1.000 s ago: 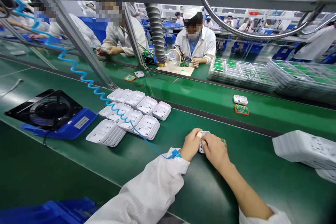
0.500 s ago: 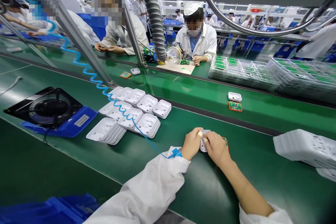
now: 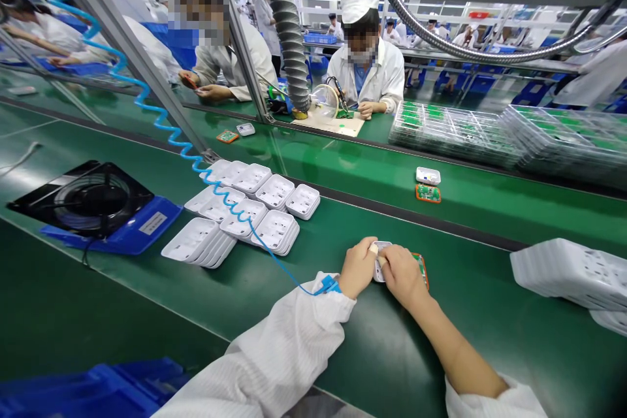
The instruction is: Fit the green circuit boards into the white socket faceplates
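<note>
On the green worktop, a small white plastic casing (image 3: 379, 272) lies between my hands, mostly covered by them. My left hand (image 3: 359, 269) grips its left side, thumb at the upper edge. From the right, my right hand (image 3: 403, 276) closes on the same casing, its thumb pressed down into the inside. Both thumbs wear pale covers at the tips. Just beyond my right hand sits an orange-rimmed piece with a green circuit board (image 3: 422, 269), partly hidden. A blue wrist strap (image 3: 327, 285) with a coiled cord is around my left wrist.
Stacked white casings (image 3: 277, 232) stand to the left, and another leaning stack (image 3: 571, 274) to the right. A black fan (image 3: 100, 199) lies at far left. Across the green belt (image 3: 343, 173), which carries casings and boards, a co-worker (image 3: 365, 65) sits beside clear trays (image 3: 450, 134).
The casings and orange-rimmed boards on the belt have shifted left. My hands stay almost in place on the casing. The co-worker at left has moved their hands apart slightly.
</note>
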The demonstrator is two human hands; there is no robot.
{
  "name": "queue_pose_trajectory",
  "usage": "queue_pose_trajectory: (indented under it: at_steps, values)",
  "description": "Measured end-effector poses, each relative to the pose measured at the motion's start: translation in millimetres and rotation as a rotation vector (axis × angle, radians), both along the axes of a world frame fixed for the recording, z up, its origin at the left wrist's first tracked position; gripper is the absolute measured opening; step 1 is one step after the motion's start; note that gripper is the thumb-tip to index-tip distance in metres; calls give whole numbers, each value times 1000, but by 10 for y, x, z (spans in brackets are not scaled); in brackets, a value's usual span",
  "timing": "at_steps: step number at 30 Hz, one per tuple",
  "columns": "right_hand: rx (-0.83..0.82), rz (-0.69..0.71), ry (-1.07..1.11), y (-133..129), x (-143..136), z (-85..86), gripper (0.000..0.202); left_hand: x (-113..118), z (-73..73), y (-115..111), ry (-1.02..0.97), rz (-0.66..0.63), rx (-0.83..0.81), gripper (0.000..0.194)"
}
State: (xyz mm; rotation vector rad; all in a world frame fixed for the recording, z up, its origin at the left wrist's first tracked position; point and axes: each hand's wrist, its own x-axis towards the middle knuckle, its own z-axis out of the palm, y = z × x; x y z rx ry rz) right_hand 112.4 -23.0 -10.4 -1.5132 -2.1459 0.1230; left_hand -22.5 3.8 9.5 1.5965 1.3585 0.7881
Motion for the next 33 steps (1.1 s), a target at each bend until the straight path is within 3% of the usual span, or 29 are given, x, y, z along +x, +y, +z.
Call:
queue_pose_trajectory:
  at_steps: [13, 21, 33]
  values:
    - [83, 64, -147, -3, -14, 21, 18, -1, 22, -24, 25, -9, 7, 34]
    - [8, 52, 133, -22, 37, -2, 15, -36, 61, -20, -33, -32, 20, 32]
    - [27, -10, 87, -24, 29, 0, 16, -28, 23, 16, -105, -23, -37, 32]
